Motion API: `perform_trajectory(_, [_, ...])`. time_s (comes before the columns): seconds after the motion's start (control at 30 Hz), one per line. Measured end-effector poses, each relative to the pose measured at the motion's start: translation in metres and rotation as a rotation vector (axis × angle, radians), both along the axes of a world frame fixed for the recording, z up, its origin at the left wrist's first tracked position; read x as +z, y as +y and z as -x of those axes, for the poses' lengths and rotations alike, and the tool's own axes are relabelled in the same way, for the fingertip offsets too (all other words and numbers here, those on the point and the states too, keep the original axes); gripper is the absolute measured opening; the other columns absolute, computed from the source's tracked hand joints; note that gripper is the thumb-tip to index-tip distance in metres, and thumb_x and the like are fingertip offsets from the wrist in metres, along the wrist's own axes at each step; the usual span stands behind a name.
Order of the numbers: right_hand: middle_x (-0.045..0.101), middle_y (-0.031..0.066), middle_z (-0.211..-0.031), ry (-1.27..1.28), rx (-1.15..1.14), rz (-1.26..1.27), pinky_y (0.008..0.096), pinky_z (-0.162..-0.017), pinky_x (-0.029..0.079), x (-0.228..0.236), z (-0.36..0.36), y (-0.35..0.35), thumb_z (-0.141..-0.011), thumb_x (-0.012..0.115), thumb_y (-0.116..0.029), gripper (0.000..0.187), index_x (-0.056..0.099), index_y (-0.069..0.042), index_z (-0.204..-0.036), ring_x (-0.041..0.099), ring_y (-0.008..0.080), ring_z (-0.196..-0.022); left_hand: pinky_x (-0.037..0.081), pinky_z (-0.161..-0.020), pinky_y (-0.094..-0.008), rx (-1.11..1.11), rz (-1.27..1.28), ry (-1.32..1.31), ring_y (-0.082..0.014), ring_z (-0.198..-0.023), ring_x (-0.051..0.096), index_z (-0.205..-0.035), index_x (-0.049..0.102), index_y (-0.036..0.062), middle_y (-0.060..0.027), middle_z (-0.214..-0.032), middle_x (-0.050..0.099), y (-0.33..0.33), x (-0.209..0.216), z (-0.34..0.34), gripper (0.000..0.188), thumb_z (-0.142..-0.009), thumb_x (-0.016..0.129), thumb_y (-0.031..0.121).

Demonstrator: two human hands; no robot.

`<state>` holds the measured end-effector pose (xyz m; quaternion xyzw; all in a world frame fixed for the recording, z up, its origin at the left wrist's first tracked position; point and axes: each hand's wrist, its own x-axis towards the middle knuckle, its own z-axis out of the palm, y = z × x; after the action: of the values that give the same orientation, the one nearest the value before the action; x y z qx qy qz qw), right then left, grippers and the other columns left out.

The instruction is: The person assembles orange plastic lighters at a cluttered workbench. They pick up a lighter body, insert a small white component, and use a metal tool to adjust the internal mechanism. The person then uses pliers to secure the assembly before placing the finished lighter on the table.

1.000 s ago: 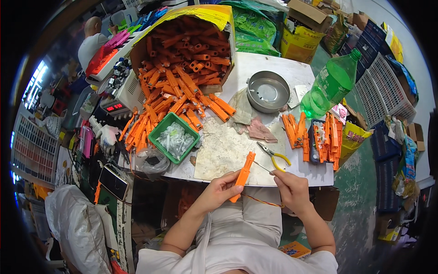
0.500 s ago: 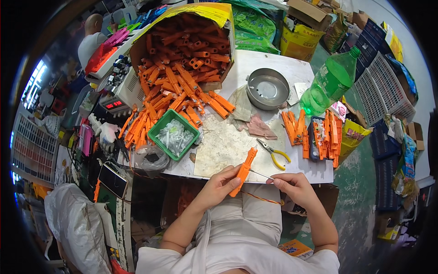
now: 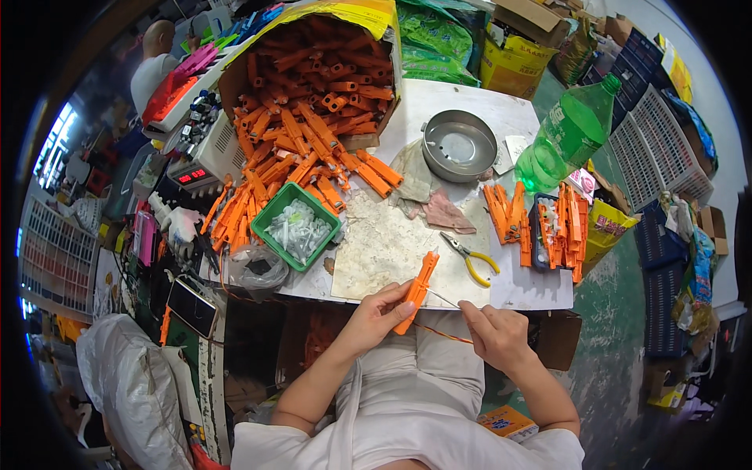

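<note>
Over my lap at the table's front edge, my left hand is closed around the lower part of a long orange plastic housing, tilted with its pale tip up. My right hand grips a thin metal rod-like tool; its handle is hidden in my fingers. The rod's end meets the right side of the housing. Thin twisted red-and-yellow wires run from below the housing toward my right hand. Just beyond lie pliers with yellow handles, slightly spread.
A box spills orange housings at the back left. A green basket holds whitish plastic pieces. Further right are a round metal bowl, cloths, a green bottle and a dark bin with more housings.
My right hand has shifted slightly left and turned, its fingers now wrapped more around the tool instead of pinching it. The housing stays nearly still in my left hand.
</note>
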<state>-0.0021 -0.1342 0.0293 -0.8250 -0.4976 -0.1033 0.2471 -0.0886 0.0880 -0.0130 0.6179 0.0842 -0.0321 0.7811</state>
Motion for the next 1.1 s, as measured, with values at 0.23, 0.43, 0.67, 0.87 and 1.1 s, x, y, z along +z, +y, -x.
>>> perform_trajectory(0.23, [0.066,0.0124,-0.076,0.532,0.012,-0.092,0.0304,-0.052,0.049,0.001,0.009,0.002,-0.084,0.065,-0.009,0.018,0.066,-0.002,-0.100,0.062,0.0237,-0.058,0.047,-0.083,-0.0261,0.094,0.224,0.012,-0.0143,-0.091,0.059,-0.134,0.043,-0.0041,-0.0088,-0.110,0.060,-0.002,-0.006,-0.006,0.052,-0.091,0.061,0.020])
perform_trajectory(0.43, [0.068,0.0132,-0.080,0.904,-0.014,-0.051,0.0270,-0.057,0.049,0.002,0.004,0.002,-0.089,0.062,-0.017,0.021,0.067,-0.001,-0.102,0.062,0.0156,-0.060,0.051,-0.083,-0.0296,0.013,0.303,0.054,-0.0186,-0.093,0.063,-0.135,0.041,-0.0042,-0.0136,-0.108,0.062,-0.002,-0.008,-0.006,0.052,-0.092,0.060,0.019])
perform_trajectory(0.67, [0.057,0.0046,-0.067,0.327,0.074,0.082,0.0263,-0.049,0.043,-0.005,0.008,-0.003,-0.083,0.061,-0.012,0.024,0.066,-0.004,-0.106,0.055,0.0117,-0.053,0.052,-0.085,-0.0316,0.053,0.238,0.053,-0.0221,-0.098,0.064,-0.135,0.040,-0.0039,-0.0140,-0.108,0.062,-0.009,-0.009,-0.003,0.050,-0.093,0.057,0.018])
perform_trajectory(0.87, [0.052,0.0046,-0.070,0.104,0.093,-0.052,0.0277,-0.046,0.042,-0.002,-0.003,-0.004,-0.078,0.062,-0.008,0.030,0.060,-0.007,-0.108,0.052,0.0161,-0.050,0.052,-0.088,-0.0345,0.065,0.409,0.083,-0.0231,-0.099,0.064,-0.133,0.042,-0.0042,-0.0149,-0.107,0.062,-0.004,-0.007,-0.002,0.045,-0.095,0.053,0.018])
perform_trajectory(1.1, [0.059,0.0038,-0.081,0.973,-0.115,-0.436,0.0216,-0.046,0.039,-0.003,-0.039,0.029,-0.086,0.065,-0.017,0.028,0.057,-0.005,-0.110,0.047,0.0078,-0.052,0.049,-0.090,-0.0321,-0.168,0.311,0.098,-0.0225,-0.100,0.063,-0.134,0.043,-0.0034,-0.0130,-0.109,0.062,-0.019,0.001,-0.005,0.049,-0.095,0.054,0.024])
